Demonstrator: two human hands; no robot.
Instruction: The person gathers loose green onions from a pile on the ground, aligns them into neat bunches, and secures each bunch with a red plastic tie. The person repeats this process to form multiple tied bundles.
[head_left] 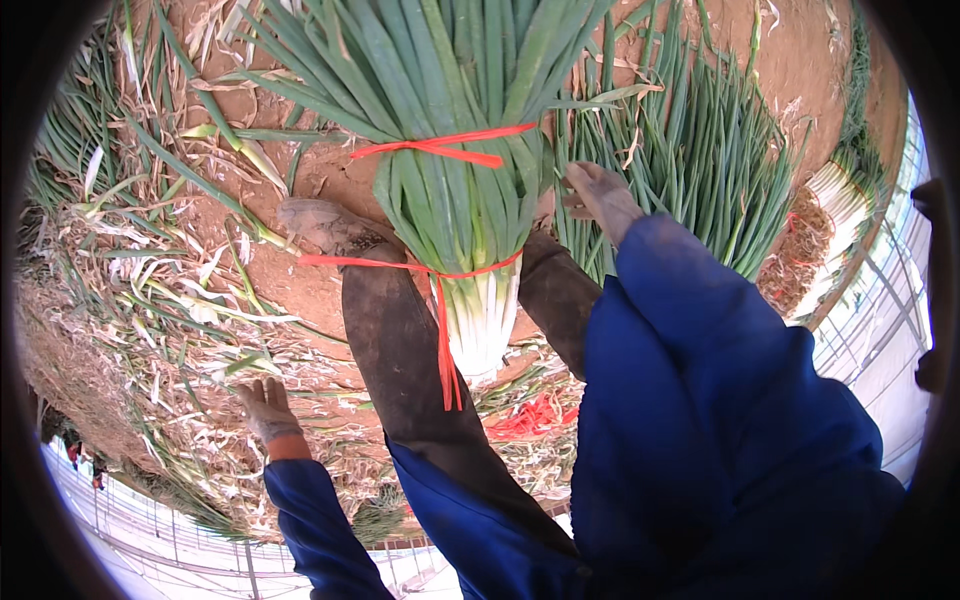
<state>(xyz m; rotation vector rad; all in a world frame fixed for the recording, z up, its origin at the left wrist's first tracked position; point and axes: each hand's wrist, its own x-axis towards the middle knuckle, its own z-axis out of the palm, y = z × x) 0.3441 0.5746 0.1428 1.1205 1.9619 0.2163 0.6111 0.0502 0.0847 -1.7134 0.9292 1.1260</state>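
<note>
Blue sleeve (pixel 700 400): your right arm fills the lower right of the view, closest to the lens, rising toward the greens.
Right hand (pixel 600 200): soil-stained, fingers loosely curled and holding nothing, it rests against the right flank of the tied bundle, with a spread of loose green onions just behind it.
Left hand (pixel 265 408): fingers spread wide, empty, hovering low at the left over the litter of dry leaves, well apart from the bundle.
Bundle of green onions (pixel 450 150): stands between your legs on the ground, white stalks down toward you, green tops fanning toward the upper edge.
Red ties (pixel 440 148): one band crosses the green part, a second (pixel 420 268) cinches the base above the white stalks, its loose end trailing down.
Boots (pixel 400 350): two dark, muddy boots flank the bundle, the left one touching its base.
Loose green onions (pixel 690 150): lie on the ground to the right of the bundle.
More bundles (pixel 835 200): white ends showing, near the right edge of the ground.
Red string scraps (pixel 530 415): a tangle on the ground just below the bundle's white stalks.
Ground (pixel 300 180): reddish-brown earth, strewn with dry trimmings (pixel 150 300) on the left.
</note>
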